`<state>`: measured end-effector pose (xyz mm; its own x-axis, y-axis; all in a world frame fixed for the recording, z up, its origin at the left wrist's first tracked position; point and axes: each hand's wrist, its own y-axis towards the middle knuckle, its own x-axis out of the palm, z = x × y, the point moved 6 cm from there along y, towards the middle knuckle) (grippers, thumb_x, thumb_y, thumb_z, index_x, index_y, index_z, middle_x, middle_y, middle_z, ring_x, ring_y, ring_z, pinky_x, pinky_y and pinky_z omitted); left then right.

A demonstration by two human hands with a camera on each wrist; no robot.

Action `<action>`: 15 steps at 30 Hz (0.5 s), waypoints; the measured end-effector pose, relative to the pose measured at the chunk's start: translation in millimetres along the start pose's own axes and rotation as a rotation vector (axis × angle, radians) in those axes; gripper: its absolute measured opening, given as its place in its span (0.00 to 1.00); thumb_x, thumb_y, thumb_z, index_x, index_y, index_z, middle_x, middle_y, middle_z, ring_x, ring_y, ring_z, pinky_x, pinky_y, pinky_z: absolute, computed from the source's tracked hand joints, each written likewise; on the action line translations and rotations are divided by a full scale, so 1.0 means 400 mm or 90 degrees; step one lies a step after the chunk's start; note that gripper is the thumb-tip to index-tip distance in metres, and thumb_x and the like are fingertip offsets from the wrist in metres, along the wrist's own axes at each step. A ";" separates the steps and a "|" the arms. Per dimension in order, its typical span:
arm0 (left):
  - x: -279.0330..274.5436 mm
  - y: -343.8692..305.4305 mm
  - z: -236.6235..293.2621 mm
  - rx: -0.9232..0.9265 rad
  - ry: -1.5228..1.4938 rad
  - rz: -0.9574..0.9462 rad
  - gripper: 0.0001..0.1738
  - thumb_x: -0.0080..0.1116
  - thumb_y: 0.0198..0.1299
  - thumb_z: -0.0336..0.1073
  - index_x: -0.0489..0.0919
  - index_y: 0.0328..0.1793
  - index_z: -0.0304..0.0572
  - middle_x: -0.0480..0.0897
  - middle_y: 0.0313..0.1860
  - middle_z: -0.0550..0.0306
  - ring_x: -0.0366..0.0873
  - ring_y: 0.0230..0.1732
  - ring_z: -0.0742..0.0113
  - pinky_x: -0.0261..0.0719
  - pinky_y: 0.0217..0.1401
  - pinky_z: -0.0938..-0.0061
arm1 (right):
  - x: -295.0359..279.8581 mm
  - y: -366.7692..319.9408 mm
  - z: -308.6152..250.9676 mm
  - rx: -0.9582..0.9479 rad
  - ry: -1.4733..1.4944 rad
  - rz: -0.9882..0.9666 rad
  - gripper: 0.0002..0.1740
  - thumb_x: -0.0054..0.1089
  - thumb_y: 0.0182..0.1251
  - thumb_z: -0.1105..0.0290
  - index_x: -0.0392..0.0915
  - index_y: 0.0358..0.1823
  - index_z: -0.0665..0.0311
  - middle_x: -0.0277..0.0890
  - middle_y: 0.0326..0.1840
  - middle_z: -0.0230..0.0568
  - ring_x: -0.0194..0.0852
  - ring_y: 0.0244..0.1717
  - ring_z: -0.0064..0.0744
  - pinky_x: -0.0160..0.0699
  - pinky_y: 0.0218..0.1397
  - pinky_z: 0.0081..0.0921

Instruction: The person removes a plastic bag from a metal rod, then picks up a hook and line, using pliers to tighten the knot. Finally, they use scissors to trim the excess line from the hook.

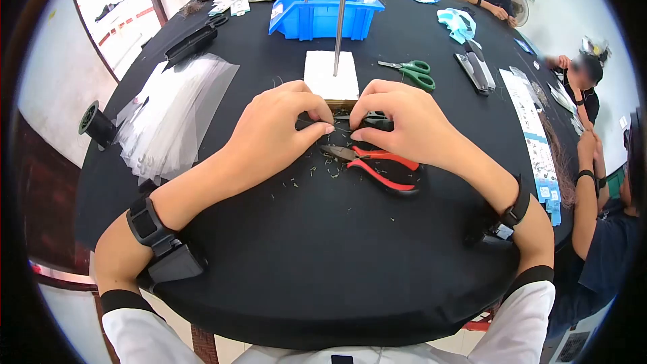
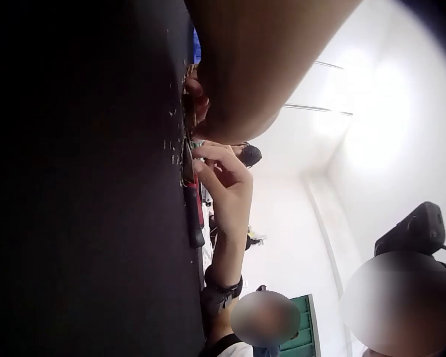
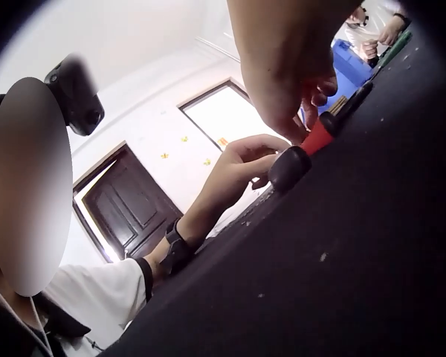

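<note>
Both hands meet over the table in front of the white block. My left hand (image 1: pixel 273 116) has its thumb and index fingertip together, pinching a thin dark strand that is barely visible. Facing it, my right hand (image 1: pixel 408 113) pinches with thumb and index finger a short way off, and the fine strand (image 1: pixel 342 129) runs across the gap. Just below the right fingers lie red-handled pliers (image 1: pixel 369 172), jaws pointing left. A dark-handled tool (image 1: pixel 379 121) sits partly hidden behind the right hand. Small greenish clippings (image 1: pixel 294 184) are scattered around the pliers.
A white block (image 1: pixel 330 71) with upright metal rods (image 1: pixel 342 20) stands ahead, before a blue bin (image 1: pixel 323 23). Green-handled scissors (image 1: pixel 419 74) and a stapler (image 1: pixel 477 71) lie right. Plastic sleeves (image 1: pixel 168 118) and a spool (image 1: pixel 98 128) are left. Other people sit around the table.
</note>
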<state>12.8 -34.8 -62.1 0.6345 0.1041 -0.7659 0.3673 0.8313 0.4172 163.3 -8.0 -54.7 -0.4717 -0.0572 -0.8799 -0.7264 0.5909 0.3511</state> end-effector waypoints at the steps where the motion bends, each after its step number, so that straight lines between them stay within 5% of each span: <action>1: 0.003 -0.001 -0.003 -0.002 -0.006 -0.002 0.08 0.64 0.51 0.33 0.82 0.36 0.40 0.76 0.30 0.60 0.62 0.22 0.72 0.61 0.26 0.76 | 0.000 0.002 -0.005 0.037 0.006 -0.017 0.05 0.66 0.51 0.68 0.80 0.29 0.58 0.75 0.33 0.36 0.76 0.37 0.38 0.73 0.41 0.32; 5: -0.012 0.000 0.014 0.009 0.027 0.010 0.08 0.63 0.52 0.33 0.83 0.39 0.41 0.78 0.35 0.60 0.65 0.24 0.72 0.65 0.29 0.76 | 0.011 -0.003 0.011 0.033 0.024 -0.020 0.05 0.66 0.52 0.69 0.78 0.29 0.59 0.74 0.33 0.37 0.76 0.35 0.36 0.73 0.38 0.31; 8: -0.035 -0.012 0.029 0.025 0.045 0.097 0.13 0.64 0.51 0.34 0.83 0.45 0.44 0.81 0.45 0.59 0.70 0.26 0.72 0.70 0.32 0.76 | 0.000 -0.009 0.011 -0.015 0.093 0.066 0.07 0.66 0.53 0.75 0.75 0.30 0.61 0.70 0.30 0.29 0.67 0.25 0.23 0.64 0.27 0.21; 11: -0.072 -0.020 0.050 0.000 0.159 0.151 0.18 0.65 0.51 0.36 0.81 0.51 0.47 0.78 0.57 0.58 0.75 0.34 0.68 0.74 0.39 0.72 | -0.045 -0.007 -0.020 -0.079 0.043 0.130 0.06 0.63 0.54 0.74 0.73 0.29 0.61 0.71 0.26 0.35 0.74 0.26 0.31 0.72 0.29 0.26; 15: -0.111 -0.022 0.136 0.150 0.298 0.213 0.19 0.65 0.52 0.36 0.81 0.52 0.47 0.73 0.64 0.54 0.71 0.57 0.54 0.69 0.57 0.64 | -0.097 -0.012 -0.092 -0.191 -0.039 0.206 0.07 0.63 0.52 0.74 0.73 0.30 0.60 0.71 0.27 0.36 0.74 0.28 0.36 0.72 0.28 0.28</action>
<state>18.4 -76.5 -5.3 0.3960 0.6108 -0.6857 0.3743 0.5745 0.7279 166.8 -38.2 -10.5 -0.6739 0.1458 -0.7243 -0.6638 0.3109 0.6802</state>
